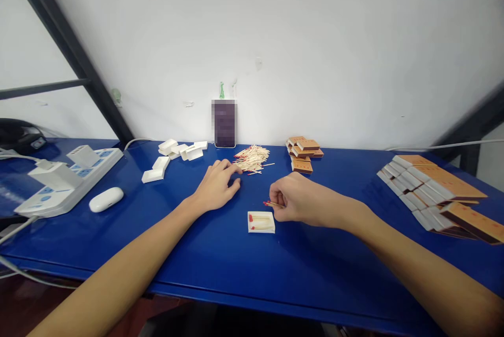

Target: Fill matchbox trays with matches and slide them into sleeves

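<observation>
From tray: worktop edge, 6 o'clock, apart | inside: matches | right fingers, 2 o'clock: pinching matchsticks | left fingers, 11 o'clock: parted

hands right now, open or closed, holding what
Left hand: open beside the match pile, nothing seen in its grasp.
Right hand: closed, holding red-tipped matches near the small white tray.

The right hand is pinching red-tipped matches beside a small white tray that is holding other matches; the left hand is resting just beside a match pile on the blue surface, while orange matchboxes are lying at the right
</observation>
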Demonstrator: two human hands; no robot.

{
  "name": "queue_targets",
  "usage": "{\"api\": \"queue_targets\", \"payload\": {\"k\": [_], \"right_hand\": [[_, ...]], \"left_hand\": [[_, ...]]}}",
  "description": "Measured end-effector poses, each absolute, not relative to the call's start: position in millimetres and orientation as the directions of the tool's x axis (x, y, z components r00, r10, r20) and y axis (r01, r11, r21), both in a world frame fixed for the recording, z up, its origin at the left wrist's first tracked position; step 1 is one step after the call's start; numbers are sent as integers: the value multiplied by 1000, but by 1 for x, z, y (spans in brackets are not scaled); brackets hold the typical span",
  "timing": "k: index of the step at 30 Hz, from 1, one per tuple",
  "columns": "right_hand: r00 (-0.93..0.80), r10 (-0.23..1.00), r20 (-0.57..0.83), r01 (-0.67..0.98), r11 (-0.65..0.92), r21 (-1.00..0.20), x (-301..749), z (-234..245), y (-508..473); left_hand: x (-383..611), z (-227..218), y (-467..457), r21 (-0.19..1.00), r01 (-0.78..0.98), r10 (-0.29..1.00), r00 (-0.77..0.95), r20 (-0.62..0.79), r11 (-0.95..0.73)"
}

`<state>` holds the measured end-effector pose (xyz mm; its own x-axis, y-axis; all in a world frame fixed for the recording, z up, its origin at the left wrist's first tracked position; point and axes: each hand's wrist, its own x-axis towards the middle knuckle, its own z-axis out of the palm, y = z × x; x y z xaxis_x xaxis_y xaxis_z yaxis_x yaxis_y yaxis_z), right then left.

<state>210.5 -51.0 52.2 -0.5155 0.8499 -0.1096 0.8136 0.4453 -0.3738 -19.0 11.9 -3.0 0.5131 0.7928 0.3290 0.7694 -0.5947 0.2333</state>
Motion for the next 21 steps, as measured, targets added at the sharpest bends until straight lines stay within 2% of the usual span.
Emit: {"api": "queue_targets", "payload": {"k": [2,7,9,13,16,21], "right_hand": [[-570,816,-96,780,500,-377,200,56,-58],[-606,767,-211,796,584,-160,174,61,-68],[-607,764,-219,794,594,-128,171,59,-68],[-598,770,-223,800,557,-223,176,55,-66],[-615,772,-162,773,550,-316,182,52,-64],[-640,757,-131,744,568,-353,187,49,-63]], "left_hand": [[-19,-3,11,230,767,793,526,309,-598],[-18,-5,10,222,769,794,538,283,-600],[-18,-5,11,212,778,799,530,284,-591],[-18,-6,11,196,799,815,514,266,-568],[-17,-5,12,200,800,819,516,251,-565],[-16,-4,11,241,803,834,493,247,-546]]}}
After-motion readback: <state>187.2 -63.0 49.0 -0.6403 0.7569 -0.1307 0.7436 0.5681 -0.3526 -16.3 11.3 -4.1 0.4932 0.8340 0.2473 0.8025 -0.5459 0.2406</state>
